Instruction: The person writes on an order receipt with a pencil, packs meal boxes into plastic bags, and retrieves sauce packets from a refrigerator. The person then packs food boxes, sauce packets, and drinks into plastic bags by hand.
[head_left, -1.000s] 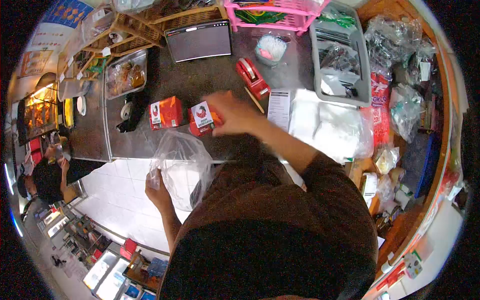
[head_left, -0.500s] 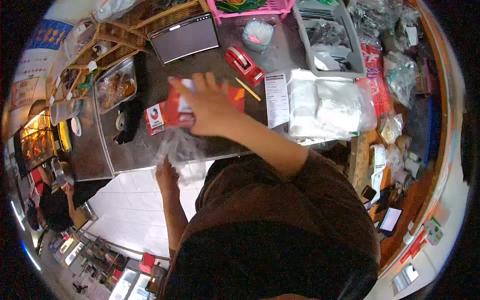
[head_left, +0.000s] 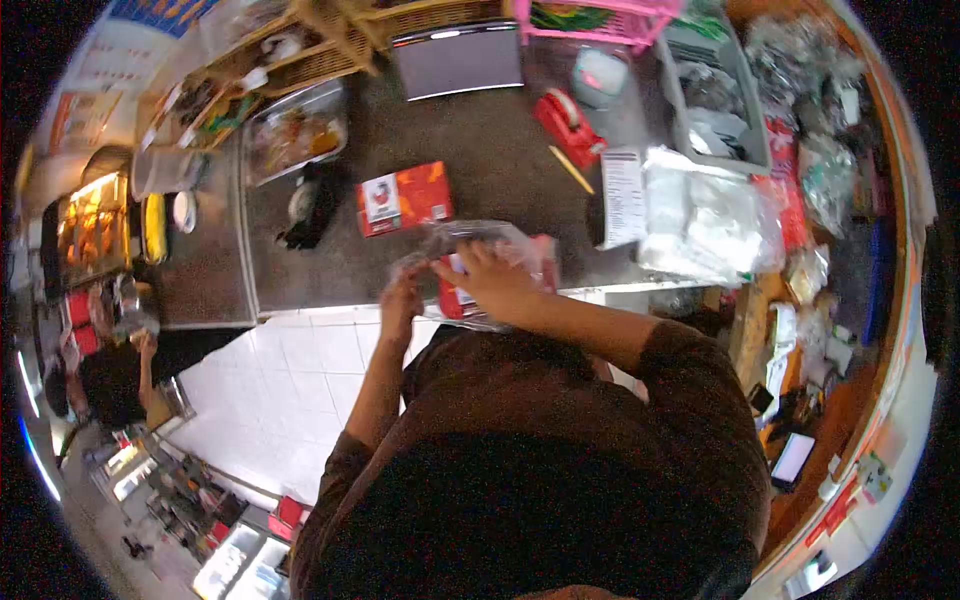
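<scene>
One red box [head_left: 449, 296] is inside a clear plastic bag [head_left: 497, 235] at the counter's front edge. My right hand [head_left: 490, 284] lies over this box and bag, its fingers spread on top. At the bag's left side, my left hand [head_left: 402, 297] has its fingers closed on the plastic. A second red box [head_left: 405, 198] with a white label stands on the dark counter [head_left: 470, 130], just behind the bag and to its left.
A red tape dispenser [head_left: 569, 125], a pencil [head_left: 572, 170] and a receipt [head_left: 622, 197] lie behind and right. Clear bags [head_left: 705, 215] are stacked beside a grey bin [head_left: 715, 100]. A tablet [head_left: 458, 62] stands at the back. Another person [head_left: 115, 380] is far left.
One red box has moved toward me and into the clear bag, with my right hand on it. The other box stays on the counter. The whole view has shifted.
</scene>
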